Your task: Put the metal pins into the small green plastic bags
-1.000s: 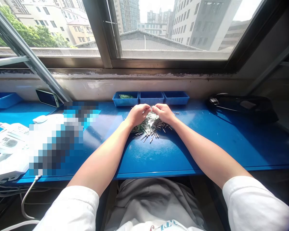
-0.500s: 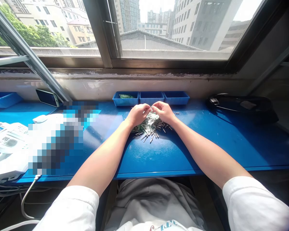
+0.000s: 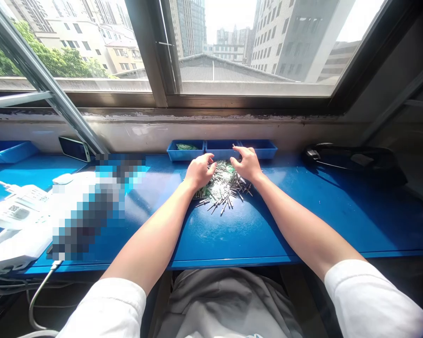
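A loose pile of small metal pins or rivets [image 3: 223,190], mixed with some green bits, lies on the blue table. At its left edge is my left hand [image 3: 200,171], thumb and fingers apart, with nothing visible between them. My right hand [image 3: 247,163] hovers over the pile's right side, its index finger stretched toward the blue bins and its thumb apart. A tiny bright speck shows by that fingertip, too small to name. Just behind my hands stand the left bin [image 3: 185,155] with green material inside, the middle bin [image 3: 221,151] and the right bin [image 3: 259,151].
White power strips and plugs [image 3: 17,206] with cables lie at the left, near a blurred patch. A phone [image 3: 74,149] leans by a metal frame [image 3: 61,105]. A blue tray [image 3: 10,152] is at the far left, a black case [image 3: 356,162] at the right.
Both hands have opened from a pinch over the pile. My right hand's fingers have spread toward the bins, and my left thumb and fingers have parted. The view has tilted up slightly.
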A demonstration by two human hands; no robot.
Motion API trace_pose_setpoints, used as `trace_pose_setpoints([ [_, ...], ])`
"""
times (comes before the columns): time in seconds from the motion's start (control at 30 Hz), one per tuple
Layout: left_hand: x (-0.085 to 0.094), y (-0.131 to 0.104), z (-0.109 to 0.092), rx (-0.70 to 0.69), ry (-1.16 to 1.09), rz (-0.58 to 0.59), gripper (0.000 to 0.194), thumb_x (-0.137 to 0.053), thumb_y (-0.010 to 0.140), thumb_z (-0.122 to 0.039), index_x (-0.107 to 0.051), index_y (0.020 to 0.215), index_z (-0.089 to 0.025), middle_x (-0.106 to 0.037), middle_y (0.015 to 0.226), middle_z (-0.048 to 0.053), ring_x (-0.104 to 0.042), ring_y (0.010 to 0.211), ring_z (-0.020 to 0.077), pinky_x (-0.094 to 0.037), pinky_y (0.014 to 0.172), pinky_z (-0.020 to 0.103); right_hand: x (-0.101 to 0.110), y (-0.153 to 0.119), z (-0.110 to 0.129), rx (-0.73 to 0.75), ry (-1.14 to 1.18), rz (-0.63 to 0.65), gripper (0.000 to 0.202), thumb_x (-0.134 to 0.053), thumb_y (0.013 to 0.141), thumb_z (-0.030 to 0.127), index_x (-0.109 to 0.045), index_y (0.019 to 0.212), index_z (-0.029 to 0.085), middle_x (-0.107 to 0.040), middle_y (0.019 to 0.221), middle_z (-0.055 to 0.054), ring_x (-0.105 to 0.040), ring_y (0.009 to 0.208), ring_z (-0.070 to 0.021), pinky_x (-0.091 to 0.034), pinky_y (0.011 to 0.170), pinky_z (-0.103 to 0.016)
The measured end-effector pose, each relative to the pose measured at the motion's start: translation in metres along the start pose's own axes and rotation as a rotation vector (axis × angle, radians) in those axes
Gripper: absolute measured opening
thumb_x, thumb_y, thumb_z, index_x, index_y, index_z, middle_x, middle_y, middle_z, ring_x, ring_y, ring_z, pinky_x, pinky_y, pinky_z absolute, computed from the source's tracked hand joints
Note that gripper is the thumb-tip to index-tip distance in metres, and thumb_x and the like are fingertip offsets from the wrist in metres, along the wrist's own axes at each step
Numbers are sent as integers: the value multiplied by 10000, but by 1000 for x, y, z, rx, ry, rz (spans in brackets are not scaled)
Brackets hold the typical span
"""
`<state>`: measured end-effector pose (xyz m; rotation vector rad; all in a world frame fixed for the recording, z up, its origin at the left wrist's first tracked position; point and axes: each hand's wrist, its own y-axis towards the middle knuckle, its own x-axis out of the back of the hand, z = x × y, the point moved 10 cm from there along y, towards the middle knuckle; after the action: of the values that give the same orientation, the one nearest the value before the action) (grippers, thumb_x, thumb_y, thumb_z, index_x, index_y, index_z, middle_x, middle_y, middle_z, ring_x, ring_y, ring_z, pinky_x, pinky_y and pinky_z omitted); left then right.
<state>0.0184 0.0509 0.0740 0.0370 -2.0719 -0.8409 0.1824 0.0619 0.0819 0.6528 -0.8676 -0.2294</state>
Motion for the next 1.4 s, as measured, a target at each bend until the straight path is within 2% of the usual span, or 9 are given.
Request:
trace_pose_setpoints([
  [0.13, -4, -1, 1, -8, 48, 17, 251, -506, 850, -245, -589, 1071, -161, -687, 976, 78, -632, 905, 211, -494, 844, 345, -17, 3, -20, -75, -158, 101, 567, -547, 797, 387, -507, 1332, 202, -506, 1378, -76, -416, 1139, -348, -348, 953, -558],
  [0.3, -5, -1, 0, -18, 88, 29, 222, -499, 849, -248, -602, 1029, -169, -686, 967, 77, -628, 915, 216, -491, 862, 353, -31, 1, -31, -115, -204, 201, 596, -487, 832, 488, -469, 1368, 228, -401, 1464, -68, -385, 1153, -361, -337, 949, -588],
  [0.63, -10, -2, 2, -20, 114, 71, 205, -490, 851, -261, -635, 974, -184, -687, 983, 80, -624, 933, 229, -496, 855, 361, -32, -1, -39, -152, -234, 212, 673, -484, 827, 537, -389, 1419, 231, -239, 1539, -92, -345, 1201, -373, -333, 959, -583],
  [0.7, -9, -3, 4, -24, 117, 72, 199, -496, 841, -253, -650, 951, -192, -687, 974, 71, -623, 931, 223, -498, 853, 351, -23, 0, -38, -150, -199, 132, 596, -476, 842, 497, -457, 1372, 224, -292, 1517, -91, -343, 1210, -358, -331, 968, -567],
  [0.8, -12, -3, 7, -34, 115, 90, 204, -504, 826, -250, -685, 908, -203, -683, 970, 61, -621, 932, 219, -499, 862, 342, -10, 0, -28, -91, -131, 38, 381, -493, 846, 385, -645, 1144, 202, -545, 1312, -99, -405, 1161, -316, -352, 966, -503],
  [0.87, -17, -4, 8, -39, 125, 130, 209, -518, 814, -264, -710, 879, -212, -681, 982, 60, -620, 944, 224, -495, 879, 344, -11, -2, -18, -13, -97, 77, 246, -517, 830, 317, -709, 928, 200, -661, 1081, -89, -477, 1056, -280, -381, 938, -446],
  [0.93, -22, -5, 9, -38, 145, 177, 220, -529, 807, -283, -728, 874, -218, -681, 992, 65, -621, 948, 233, -494, 885, 352, -16, -6, -7, 62, -80, 154, 194, -536, 814, 276, -714, 809, 198, -687, 929, -74, -518, 953, -250, -405, 899, -404],
  [1.17, -29, -4, 13, -15, 104, 231, 190, -569, 797, -273, -745, 848, -222, -690, 941, 62, -637, 888, 219, -509, 841, 336, -39, -25, 25, 228, -69, 312, 230, -590, 812, 322, -720, 967, 212, -685, 1028, -63, -510, 987, -247, -409, 907, -398],
  [1.4, -29, -3, 14, -35, 59, 215, 132, -612, 781, -238, -740, 803, -220, -691, 880, 45, -638, 827, 194, -513, 783, 291, -43, -28, 36, 243, -107, 305, 161, -589, 823, 277, -730, 841, 203, -683, 990, -74, -509, 964, -236, -420, 888, -391],
])
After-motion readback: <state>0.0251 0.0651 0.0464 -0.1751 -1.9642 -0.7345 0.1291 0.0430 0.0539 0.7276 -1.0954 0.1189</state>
